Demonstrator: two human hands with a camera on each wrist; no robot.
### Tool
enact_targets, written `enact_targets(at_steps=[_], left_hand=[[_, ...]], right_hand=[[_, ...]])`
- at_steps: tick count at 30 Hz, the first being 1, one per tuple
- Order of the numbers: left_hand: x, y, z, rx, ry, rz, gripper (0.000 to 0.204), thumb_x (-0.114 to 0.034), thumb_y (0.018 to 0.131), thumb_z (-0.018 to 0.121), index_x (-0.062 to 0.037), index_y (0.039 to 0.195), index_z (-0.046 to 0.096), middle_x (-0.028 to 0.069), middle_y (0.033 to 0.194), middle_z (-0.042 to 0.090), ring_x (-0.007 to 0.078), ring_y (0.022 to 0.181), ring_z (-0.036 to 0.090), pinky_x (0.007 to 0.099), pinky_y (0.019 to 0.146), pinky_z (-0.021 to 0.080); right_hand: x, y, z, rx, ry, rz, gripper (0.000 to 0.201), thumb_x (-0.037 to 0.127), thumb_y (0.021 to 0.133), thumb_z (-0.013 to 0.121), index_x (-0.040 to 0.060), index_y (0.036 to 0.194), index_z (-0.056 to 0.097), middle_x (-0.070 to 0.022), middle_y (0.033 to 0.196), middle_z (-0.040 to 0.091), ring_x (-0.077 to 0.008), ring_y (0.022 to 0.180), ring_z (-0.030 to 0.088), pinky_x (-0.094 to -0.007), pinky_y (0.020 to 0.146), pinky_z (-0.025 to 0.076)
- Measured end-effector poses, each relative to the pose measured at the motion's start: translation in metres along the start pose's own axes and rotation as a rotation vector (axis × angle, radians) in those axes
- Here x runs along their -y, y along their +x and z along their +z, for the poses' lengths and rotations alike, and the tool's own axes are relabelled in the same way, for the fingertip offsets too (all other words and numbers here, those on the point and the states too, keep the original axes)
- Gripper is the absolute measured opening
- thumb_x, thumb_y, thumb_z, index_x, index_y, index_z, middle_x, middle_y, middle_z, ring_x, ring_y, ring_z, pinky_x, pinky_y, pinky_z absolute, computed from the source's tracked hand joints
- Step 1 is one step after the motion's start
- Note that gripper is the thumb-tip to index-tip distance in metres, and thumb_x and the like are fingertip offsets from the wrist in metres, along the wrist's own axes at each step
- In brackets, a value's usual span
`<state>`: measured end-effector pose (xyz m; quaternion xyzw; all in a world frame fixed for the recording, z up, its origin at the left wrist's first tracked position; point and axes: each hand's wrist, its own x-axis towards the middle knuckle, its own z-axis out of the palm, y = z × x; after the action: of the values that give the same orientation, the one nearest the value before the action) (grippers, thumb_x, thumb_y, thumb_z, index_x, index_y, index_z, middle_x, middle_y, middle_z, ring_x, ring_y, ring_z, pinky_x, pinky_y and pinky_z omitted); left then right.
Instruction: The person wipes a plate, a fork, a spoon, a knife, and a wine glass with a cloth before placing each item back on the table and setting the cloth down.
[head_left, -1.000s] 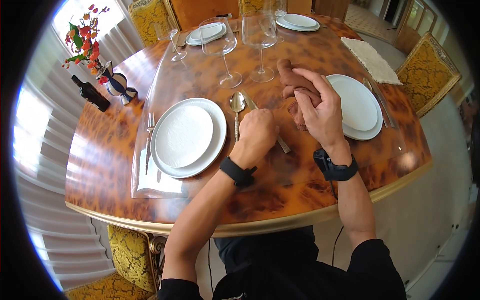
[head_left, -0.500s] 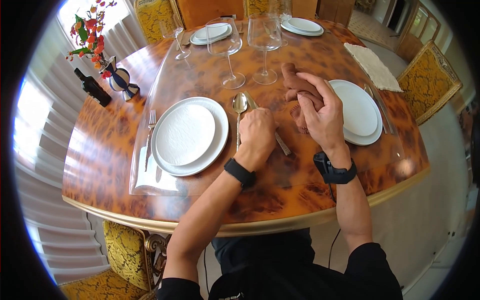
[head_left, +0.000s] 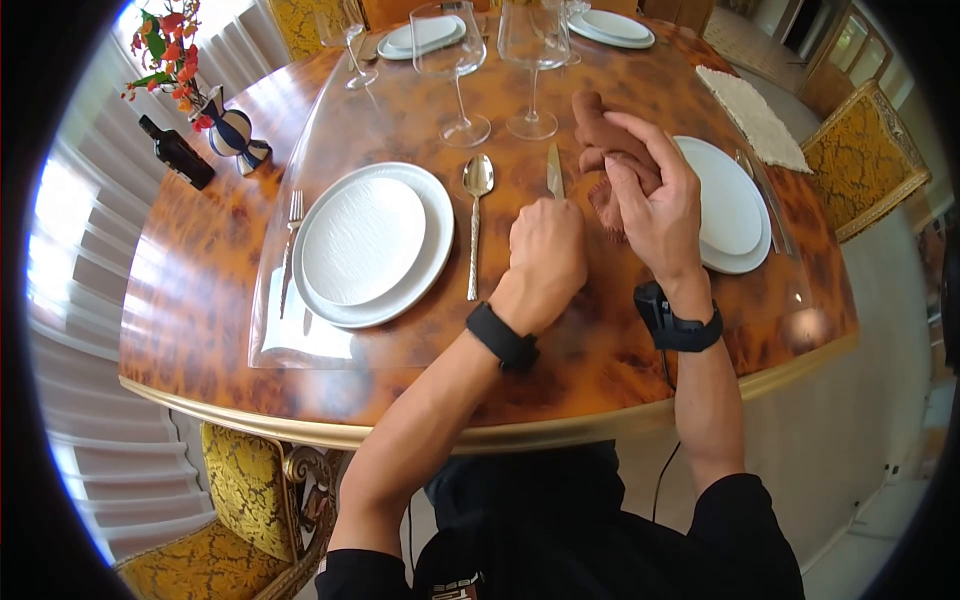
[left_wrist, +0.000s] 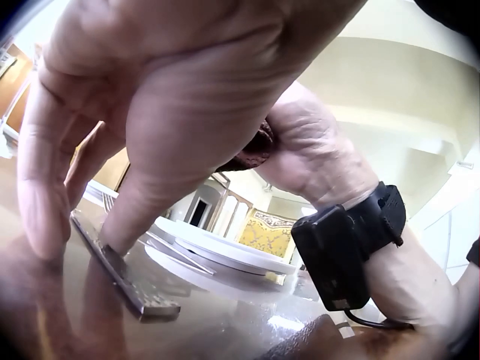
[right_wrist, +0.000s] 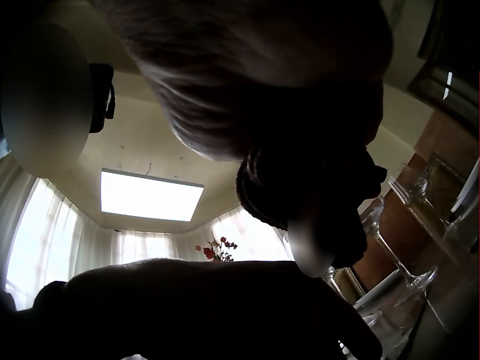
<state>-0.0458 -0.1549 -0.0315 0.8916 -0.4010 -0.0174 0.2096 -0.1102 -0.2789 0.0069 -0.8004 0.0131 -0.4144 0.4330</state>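
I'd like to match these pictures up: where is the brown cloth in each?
Head: upper half, right of centre, brown cloth held in the right hand.
Left wrist: small dark-brown piece near centre, beside the right hand.
Right wrist: dark shape right of centre, beneath the right hand.
Shared landmark: the right hand.

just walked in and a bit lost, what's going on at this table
A person holds a brown cloth in the right hand, over a laid table. The left hand is low, its fingers pinching the knife. A spoon lies between that knife and two stacked plates, with a fork on the plates' other side.
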Motion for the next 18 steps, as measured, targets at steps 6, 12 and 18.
enact_targets(at_steps=[6,12,18], left_hand=[[-0.008,0.010,0.004,-0.042,-0.062,-0.082,0.008,-0.007,0.076,0.067,0.0006,0.076,0.070,0.0228,0.087,0.071,0.0417,0.084,0.070,0.0462,0.076,0.057],[-0.008,0.017,0.006,-0.038,-0.019,-0.170,0.027,-0.015,0.076,0.071,0.0063,0.092,0.065,0.0244,0.087,0.071,0.0392,0.084,0.072,0.0451,0.075,0.058],[0.010,0.015,0.019,-0.114,0.040,-0.081,0.032,-0.020,0.077,0.071,0.0066,0.091,0.063,0.0259,0.085,0.070,0.0418,0.081,0.071,0.0474,0.074,0.057]], right_hand=[[-0.002,0.000,0.002,-0.004,0.067,-0.020,0.030,0.001,0.090,0.063,0.0023,0.120,0.066,-0.0112,0.093,0.069,-0.0199,0.081,0.070,-0.0313,0.074,0.054],[-0.003,-0.001,0.004,0.003,0.119,-0.038,0.029,0.000,0.092,0.061,0.0012,0.122,0.064,-0.0090,0.091,0.070,-0.0112,0.064,0.064,-0.0259,0.059,0.051],[-0.001,-0.001,0.004,0.028,0.195,0.006,0.030,-0.002,0.094,0.059,-0.0004,0.123,0.063,-0.0087,0.092,0.070,-0.0094,0.063,0.063,-0.0237,0.055,0.050]])
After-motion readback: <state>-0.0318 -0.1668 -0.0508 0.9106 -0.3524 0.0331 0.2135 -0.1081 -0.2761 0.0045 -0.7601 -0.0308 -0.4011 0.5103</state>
